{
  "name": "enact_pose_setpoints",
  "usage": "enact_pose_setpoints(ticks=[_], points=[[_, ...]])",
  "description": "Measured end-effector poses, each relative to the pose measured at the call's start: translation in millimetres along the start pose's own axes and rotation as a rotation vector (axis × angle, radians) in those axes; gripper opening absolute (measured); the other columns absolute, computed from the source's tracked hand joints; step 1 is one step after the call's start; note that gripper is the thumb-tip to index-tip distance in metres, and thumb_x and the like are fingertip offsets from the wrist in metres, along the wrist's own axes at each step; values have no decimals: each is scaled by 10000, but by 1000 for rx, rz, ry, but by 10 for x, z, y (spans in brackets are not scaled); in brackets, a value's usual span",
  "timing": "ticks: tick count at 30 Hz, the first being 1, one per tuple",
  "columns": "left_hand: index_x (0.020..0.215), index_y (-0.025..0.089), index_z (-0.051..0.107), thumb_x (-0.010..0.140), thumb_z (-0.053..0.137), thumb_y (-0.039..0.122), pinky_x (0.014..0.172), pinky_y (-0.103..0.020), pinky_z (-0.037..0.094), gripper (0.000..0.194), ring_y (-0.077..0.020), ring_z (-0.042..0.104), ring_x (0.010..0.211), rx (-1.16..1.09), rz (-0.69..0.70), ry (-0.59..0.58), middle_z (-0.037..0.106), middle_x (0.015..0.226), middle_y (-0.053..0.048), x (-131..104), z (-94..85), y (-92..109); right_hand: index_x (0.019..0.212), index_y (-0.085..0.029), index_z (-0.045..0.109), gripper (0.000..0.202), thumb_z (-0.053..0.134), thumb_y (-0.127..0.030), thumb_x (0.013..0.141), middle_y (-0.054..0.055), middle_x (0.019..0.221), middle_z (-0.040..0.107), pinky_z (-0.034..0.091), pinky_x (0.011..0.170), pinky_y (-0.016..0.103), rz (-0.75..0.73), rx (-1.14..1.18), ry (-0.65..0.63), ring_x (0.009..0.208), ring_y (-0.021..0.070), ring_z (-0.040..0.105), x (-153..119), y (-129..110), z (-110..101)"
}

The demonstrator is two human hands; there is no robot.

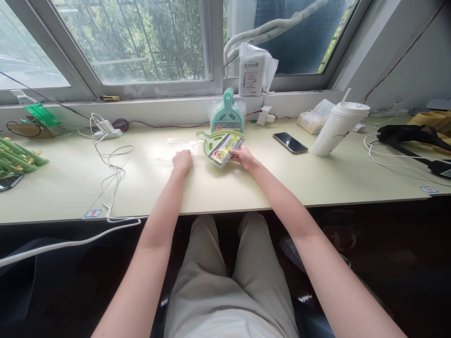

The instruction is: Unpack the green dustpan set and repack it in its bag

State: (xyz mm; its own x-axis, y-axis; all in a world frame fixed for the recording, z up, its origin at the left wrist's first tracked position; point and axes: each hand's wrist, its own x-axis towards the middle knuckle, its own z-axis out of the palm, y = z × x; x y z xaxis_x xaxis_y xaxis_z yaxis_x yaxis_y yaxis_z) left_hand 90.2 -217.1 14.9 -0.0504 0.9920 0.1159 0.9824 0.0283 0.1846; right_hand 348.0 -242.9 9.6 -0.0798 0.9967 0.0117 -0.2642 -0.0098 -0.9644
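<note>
Resting on a clear bag [176, 143] on the desk [317, 183], the left hand [182, 162] is curled with nothing clearly gripped. Just right of it lies a light green dustpan [220, 143] with a bright label [225, 148] whose writing is too small to read; the right hand [244, 157] pinches its near edge. Behind stands a teal dustpan [228, 115], and farther right lie a phone [290, 142] and white cup [338, 127].
</note>
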Motion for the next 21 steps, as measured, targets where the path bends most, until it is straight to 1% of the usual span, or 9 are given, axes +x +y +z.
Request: enact_pose_setpoints(ticks=[2,5,6,8,11,14,18,21], points=[[1315,200,581,846,389,86,1031,-455,420,520,-309,498,1295,31,47,-10,585,1384,-133,8,15,-13,998,-156,593,198,633,-47,837,68,972,759,646,792,332,38,-32,-25,782,160,738,10,13,-8],[1409,187,496,827,390,43,1100,-464,352,609,-297,503,1294,76,53,43,589,1377,-140,8,26,-15,1032,-148,602,228,635,-41,833,76,973,763,648,778,333,74,-51,-67,762,164,741,19,32,-17],[1439,174,459,840,383,51,1098,-466,354,615,-302,500,1298,79,42,58,585,1378,-153,6,24,-13,1039,-146,604,235,637,-40,832,80,978,764,648,786,338,80,-48,-84,769,168,743,17,34,-19],[1460,157,424,873,371,80,1045,-444,409,594,-309,505,1293,67,13,62,582,1366,-176,4,7,-10,1040,-138,609,234,639,-36,832,94,982,766,646,814,347,101,-40,-122,792,176,749,5,29,-20],[1408,174,489,892,385,103,953,-388,471,531,-300,570,1213,82,-8,46,618,1288,-179,10,-34,-4,1022,-124,618,206,639,-31,839,108,957,769,643,837,348,153,-46,-168,795,179,754,-32,-1,-11],[1335,199,570,883,411,100,929,-385,481,488,-299,625,1113,114,-9,61,648,1202,-167,32,-53,-10,1042,-133,622,230,642,-27,839,95,927,775,650,828,368,179,-54,-181,782,185,760,-66,-32,9],[1266,208,630,872,401,85,932,-397,478,473,-304,639,1070,50,-24,136,657,1182,-160,82,-22,-49,1098,-149,618,306,682,-41,818,96,942,778,644,866,410,171,-39,-147,830,218,769,-59,-35,16],[1231,231,653,879,379,95,934,-396,471,466,-299,633,1078,-43,-37,198,674,1165,-139,95,-14,-66,1060,-135,621,269,663,-25,818,104,949,773,638,887,410,165,-16,-83,854,221,767,-24,-20,-5]])
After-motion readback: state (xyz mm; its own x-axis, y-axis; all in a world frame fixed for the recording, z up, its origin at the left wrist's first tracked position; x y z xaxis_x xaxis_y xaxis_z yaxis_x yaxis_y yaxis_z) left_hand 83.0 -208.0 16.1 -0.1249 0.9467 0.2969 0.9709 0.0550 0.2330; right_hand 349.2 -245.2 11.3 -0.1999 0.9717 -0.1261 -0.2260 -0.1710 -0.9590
